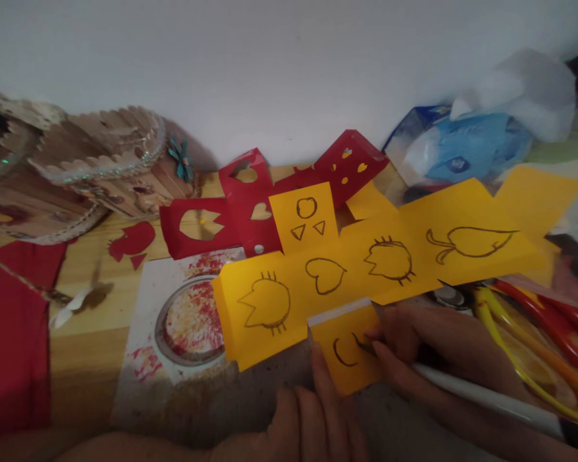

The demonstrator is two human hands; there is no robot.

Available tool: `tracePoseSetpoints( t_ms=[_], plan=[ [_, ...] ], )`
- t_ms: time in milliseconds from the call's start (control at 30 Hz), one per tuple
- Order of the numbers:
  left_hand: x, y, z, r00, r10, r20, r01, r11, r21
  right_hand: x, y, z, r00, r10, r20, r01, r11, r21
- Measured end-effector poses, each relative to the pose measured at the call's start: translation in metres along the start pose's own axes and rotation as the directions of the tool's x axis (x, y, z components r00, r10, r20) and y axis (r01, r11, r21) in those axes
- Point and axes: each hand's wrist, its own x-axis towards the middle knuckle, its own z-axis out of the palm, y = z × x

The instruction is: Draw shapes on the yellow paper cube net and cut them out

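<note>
- Yellow cut-out sheet [298,282], the landmark, lies across the middle, with its lower flap [337,372] nearest the person.
- Right hand [443,333], at that flap, grips a white pen [486,391] near its tip; left hand [313,417] rests an index finger on the flap's left edge, its thumb hidden, so I cannot tell whether it pinches.
- For clean curves, the flap is best kept flat and braced, the pen moving lightly and smoothly, fingers off fresh ink.
- Counts: four outlines along the sheet's strip; one circle and two triangles on its upper flap; two curved strokes on the lower.
- Behind the sheet: one red cut-out sheet [241,224].
</note>
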Motion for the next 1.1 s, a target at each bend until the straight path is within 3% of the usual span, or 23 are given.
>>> tracePoseSetpoints(
  t_ms=[200,333,567,733,1000,1100],
  plan=[
    [0.006,0.015,0.006,0.982,-0.176,-0.069,0.172,0.983,-0.063,0.001,-0.004,-0.001,0.997,0.059,-0.055,-0.058,0.998,0.014],
    [0.010,0.021,0.008,0.971,-0.224,-0.078,0.216,0.971,-0.098,0.002,-0.002,0.001,0.997,0.047,-0.058,-0.048,0.999,-0.015],
    [0.003,0.007,0.002,0.992,-0.120,-0.042,0.118,0.991,-0.066,0.000,-0.003,-0.002,1.000,-0.001,0.028,-0.001,0.998,0.056],
    [-0.002,-0.002,-0.003,1.000,0.013,-0.014,-0.013,1.000,-0.027,0.001,-0.005,-0.002,0.998,0.033,-0.047,-0.030,0.998,0.062],
    [0.006,0.015,0.004,0.977,-0.201,-0.069,0.197,0.979,-0.057,0.001,-0.005,-0.003,0.998,-0.003,0.056,-0.001,0.998,0.071],
    [0.005,0.010,0.003,0.985,-0.160,-0.060,0.157,0.987,-0.043,0.002,-0.007,-0.006,0.997,-0.016,0.075,0.009,0.997,0.083]
  ],
)
